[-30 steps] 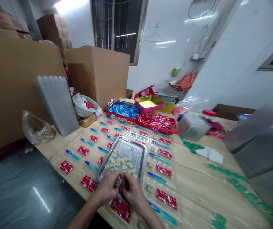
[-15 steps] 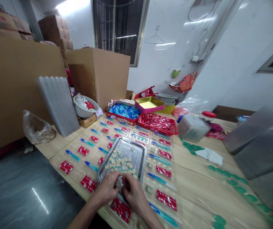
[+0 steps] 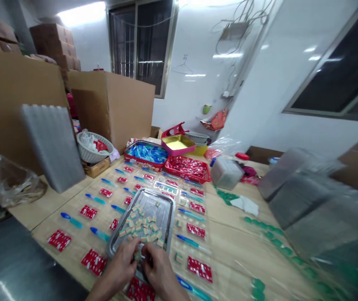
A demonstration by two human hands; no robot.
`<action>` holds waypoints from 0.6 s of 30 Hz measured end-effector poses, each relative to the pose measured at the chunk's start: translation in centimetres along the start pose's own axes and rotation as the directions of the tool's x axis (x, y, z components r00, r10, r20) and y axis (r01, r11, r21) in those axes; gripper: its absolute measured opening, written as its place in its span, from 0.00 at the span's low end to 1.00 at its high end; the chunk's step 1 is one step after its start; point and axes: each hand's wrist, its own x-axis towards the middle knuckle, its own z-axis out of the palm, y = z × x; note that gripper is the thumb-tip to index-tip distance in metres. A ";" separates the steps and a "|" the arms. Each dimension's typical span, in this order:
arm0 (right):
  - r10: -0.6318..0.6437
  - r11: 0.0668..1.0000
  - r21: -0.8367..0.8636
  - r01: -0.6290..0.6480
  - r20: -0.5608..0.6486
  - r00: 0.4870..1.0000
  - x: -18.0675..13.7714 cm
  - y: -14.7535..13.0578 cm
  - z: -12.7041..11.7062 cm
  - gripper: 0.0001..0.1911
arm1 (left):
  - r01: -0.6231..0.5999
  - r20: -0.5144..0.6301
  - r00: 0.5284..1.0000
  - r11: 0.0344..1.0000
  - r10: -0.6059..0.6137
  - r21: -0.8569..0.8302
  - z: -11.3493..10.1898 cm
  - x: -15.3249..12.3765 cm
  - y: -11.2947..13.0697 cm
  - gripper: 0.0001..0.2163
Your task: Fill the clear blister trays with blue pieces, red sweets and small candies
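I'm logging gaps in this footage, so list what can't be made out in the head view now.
All in the head view:
What lies between the left hand and right hand: mostly hidden by their fingers.
Near end of the metal tray: partly covered by both hands.
Nearest red packet: cut off by the bottom edge.
White marks on the red packets: too small and blurred to read.

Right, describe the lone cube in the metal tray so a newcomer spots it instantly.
On the wooden table sits a silver rectangular tray. Look toward its far end for one small pastel cube. Unlike the clustered cubes, it sits alone on bare metal.
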 end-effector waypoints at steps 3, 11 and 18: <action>-0.045 0.999 -0.010 0.044 -0.023 0.999 0.2 0.0 0.1 0.17 | -0.028 0.006 1.000 0.999 0.028 -0.022 0.3 0.3 -0.7 0.31; -0.109 0.991 -0.074 0.112 0.046 0.993 0.6 -0.6 -0.4 0.19 | -0.027 -0.025 0.999 0.997 0.025 -0.077 0.5 0.5 -0.7 0.33; -0.271 0.923 -0.254 0.290 0.108 0.957 1.0 -0.6 -0.3 0.13 | 0.000 -0.009 1.000 0.996 -0.001 -0.093 -0.7 0.7 0.6 0.33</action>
